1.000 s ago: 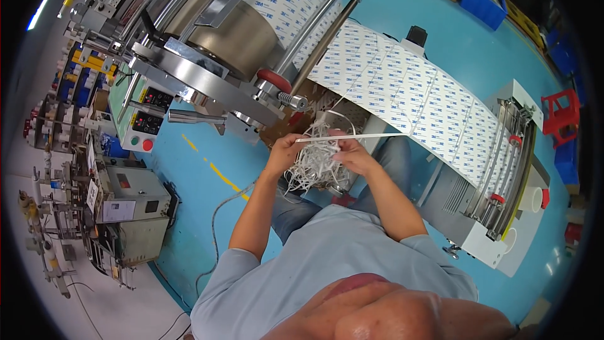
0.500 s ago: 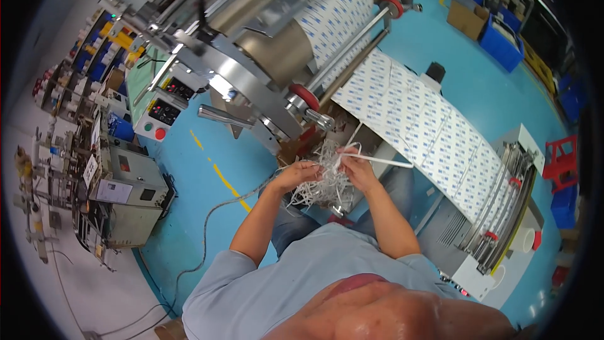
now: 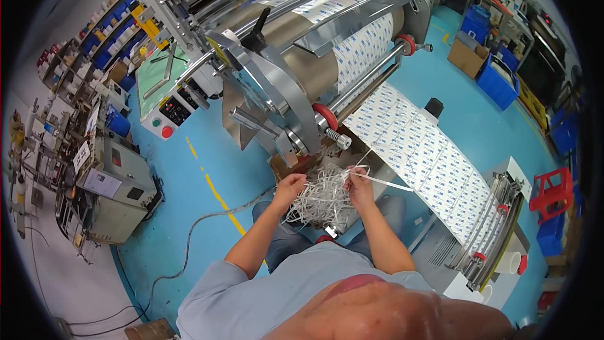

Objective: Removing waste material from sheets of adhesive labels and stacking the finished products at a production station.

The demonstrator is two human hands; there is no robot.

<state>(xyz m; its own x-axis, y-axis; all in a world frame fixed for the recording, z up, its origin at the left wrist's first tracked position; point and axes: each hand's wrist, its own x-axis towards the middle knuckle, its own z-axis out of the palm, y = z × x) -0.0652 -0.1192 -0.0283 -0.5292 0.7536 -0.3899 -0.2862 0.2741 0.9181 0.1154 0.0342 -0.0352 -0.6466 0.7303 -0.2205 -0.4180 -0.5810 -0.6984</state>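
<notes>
A tangled bundle of thin white strips (image 3: 319,200) sits between my knees, below the machine. My right hand (image 3: 360,191) pinches strips at the bundle's upper right side. From those fingers one flat white strip (image 3: 393,184) runs right to the edge of the printed web (image 3: 421,145), and a thinner one slants up toward it. At the bundle's left edge, my left hand (image 3: 290,189) is closed with thumb and fingertips together; whatever is in them is too small to make out. The web is white with small blue marks and stretches from the rollers down to the right.
Above my hands stands a large roller machine (image 3: 270,82) with a metal lever and red collars. A slatted unit (image 3: 487,226) takes the web at right. Also around are a grey cable (image 3: 189,252), a control panel (image 3: 173,110), a red stool (image 3: 552,190) and blue bins (image 3: 500,82).
My left hand has drawn back a little left from the bundle, widening the gap between my hands. My right hand keeps its pinch. The whole view has shifted slightly.
</notes>
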